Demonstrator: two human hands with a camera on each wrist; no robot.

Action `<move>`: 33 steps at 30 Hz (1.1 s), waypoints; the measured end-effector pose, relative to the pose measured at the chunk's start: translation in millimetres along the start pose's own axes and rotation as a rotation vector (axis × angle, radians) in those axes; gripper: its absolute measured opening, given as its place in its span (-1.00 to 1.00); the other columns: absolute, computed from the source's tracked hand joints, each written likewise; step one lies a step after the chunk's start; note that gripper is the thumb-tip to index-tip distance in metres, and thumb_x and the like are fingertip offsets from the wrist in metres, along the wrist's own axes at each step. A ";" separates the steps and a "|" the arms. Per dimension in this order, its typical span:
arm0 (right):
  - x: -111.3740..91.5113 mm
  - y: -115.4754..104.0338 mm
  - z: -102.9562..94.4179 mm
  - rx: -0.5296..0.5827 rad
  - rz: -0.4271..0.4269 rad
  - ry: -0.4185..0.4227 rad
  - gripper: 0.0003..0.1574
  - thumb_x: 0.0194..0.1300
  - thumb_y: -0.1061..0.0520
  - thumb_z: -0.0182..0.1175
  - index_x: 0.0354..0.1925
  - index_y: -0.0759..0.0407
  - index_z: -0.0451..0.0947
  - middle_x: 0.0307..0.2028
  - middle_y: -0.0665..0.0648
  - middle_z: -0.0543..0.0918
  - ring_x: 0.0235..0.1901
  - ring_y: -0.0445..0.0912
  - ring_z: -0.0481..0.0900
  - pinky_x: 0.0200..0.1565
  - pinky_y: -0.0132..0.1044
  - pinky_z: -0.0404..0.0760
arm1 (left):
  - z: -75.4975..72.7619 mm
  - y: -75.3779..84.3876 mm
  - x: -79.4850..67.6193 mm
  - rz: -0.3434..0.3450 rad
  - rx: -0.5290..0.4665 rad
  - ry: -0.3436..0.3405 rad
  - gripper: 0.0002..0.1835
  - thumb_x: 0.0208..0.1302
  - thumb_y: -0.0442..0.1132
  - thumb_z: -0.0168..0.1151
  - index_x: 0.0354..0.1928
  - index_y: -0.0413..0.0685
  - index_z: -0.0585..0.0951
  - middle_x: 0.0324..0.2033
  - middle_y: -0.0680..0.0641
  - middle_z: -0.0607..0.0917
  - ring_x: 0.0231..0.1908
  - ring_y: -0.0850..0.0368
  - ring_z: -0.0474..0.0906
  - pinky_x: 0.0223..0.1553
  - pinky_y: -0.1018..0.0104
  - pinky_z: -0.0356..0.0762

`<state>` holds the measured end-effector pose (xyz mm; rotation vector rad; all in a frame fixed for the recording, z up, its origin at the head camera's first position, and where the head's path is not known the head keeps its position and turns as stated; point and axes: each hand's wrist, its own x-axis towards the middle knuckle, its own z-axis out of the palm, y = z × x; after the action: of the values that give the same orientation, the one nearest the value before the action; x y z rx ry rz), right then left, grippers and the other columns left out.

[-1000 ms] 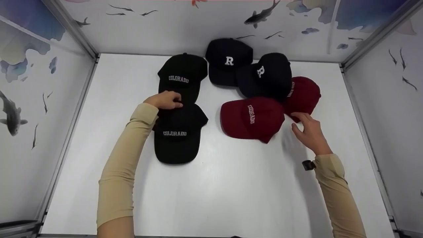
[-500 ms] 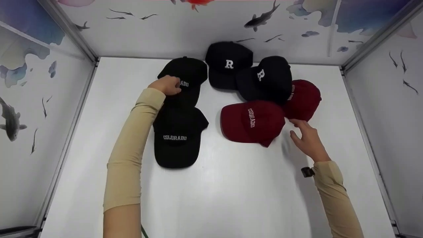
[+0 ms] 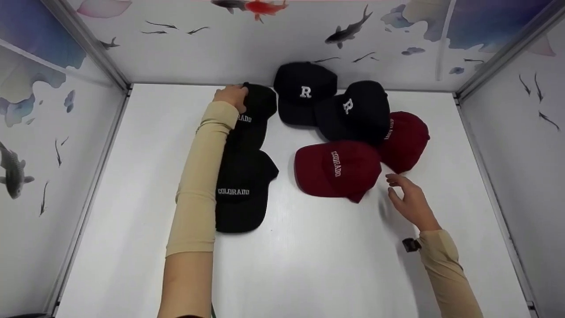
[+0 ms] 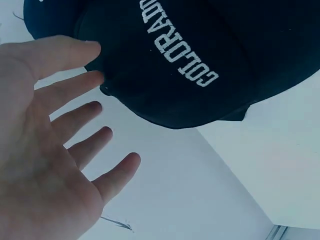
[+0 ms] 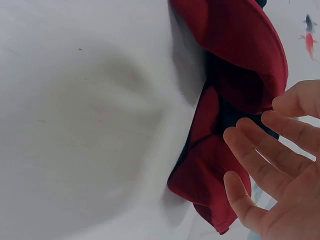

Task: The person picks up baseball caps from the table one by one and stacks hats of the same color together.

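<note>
Two black COLORADO caps lie one behind the other; my left hand [image 3: 232, 97] is at the crown of the far black cap [image 3: 260, 104], covering part of its lettering. In the left wrist view, the fingers of that hand [image 4: 40, 145] are spread and relaxed, thumb and forefinger right by the cap's top button. My left sleeve passes over one side of the near black cap [image 3: 245, 212]. My right hand [image 3: 410, 201] hovers beside the front red COLORADO cap [image 3: 359, 168] and the back red cap [image 3: 408, 141], fingers loosely bent with nothing in them.
Two navy caps with a white R, the rear one [image 3: 304, 73] and the front one [image 3: 371, 110], overlap at the back; the front one also laps the red caps. White panels [image 3: 176, 57] painted with fish wall in the white table [image 3: 309, 256].
My left hand has moved away from me, from the far black cap's brim up to its crown. My right hand has drawn slightly back from the red caps. The caps stay in place.
</note>
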<state>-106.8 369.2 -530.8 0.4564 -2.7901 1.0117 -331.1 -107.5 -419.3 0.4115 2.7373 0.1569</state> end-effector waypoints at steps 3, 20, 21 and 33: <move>-2.4 0.7 2.7 0.024 0.008 0.007 -0.55 0.24 0.48 0.14 0.12 0.42 0.46 -0.08 0.32 0.62 -0.11 0.15 0.60 -0.05 -0.01 0.46 | 0.5 2.2 9.8 -0.013 0.003 -0.005 -0.40 0.30 -0.34 0.04 0.38 -0.27 0.24 0.43 -0.24 0.13 0.37 -0.21 0.08 0.25 -0.20 0.13; -19.2 4.5 24.9 0.082 0.050 0.011 -0.55 0.26 0.46 0.12 0.12 0.35 0.48 -0.11 0.22 0.66 -0.23 0.01 0.65 -0.16 -0.41 0.51 | 22.9 4.1 42.5 -0.062 -0.016 -0.037 -0.18 0.29 -0.23 0.09 0.52 -0.02 -0.04 0.46 -0.20 0.04 0.39 -0.21 -0.05 0.25 -0.15 0.11; -19.6 4.6 25.3 0.081 0.058 0.002 -0.55 0.26 0.45 0.12 0.13 0.34 0.48 -0.11 0.22 0.66 -0.23 0.01 0.65 -0.16 -0.37 0.53 | 20.5 6.3 38.3 -0.065 -0.014 -0.038 -0.21 0.30 -0.22 0.04 0.52 -0.03 -0.02 0.45 -0.20 0.07 0.38 -0.21 -0.03 0.25 -0.13 0.10; -22.8 12.1 23.6 0.083 0.108 -0.047 -0.57 0.31 0.43 0.06 0.15 0.36 0.46 -0.13 0.27 0.65 -0.22 0.10 0.65 -0.18 -0.21 0.58 | 0.5 22.8 7.3 -0.102 -0.002 -0.051 -0.45 0.28 -0.16 -0.16 0.29 -0.20 0.40 0.26 -0.36 0.22 0.32 -0.22 -0.03 0.28 -0.15 -0.12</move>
<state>-89.9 368.2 -561.4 0.3472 -2.8499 1.1583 -331.5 -83.5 -418.5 0.2714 2.7002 0.1210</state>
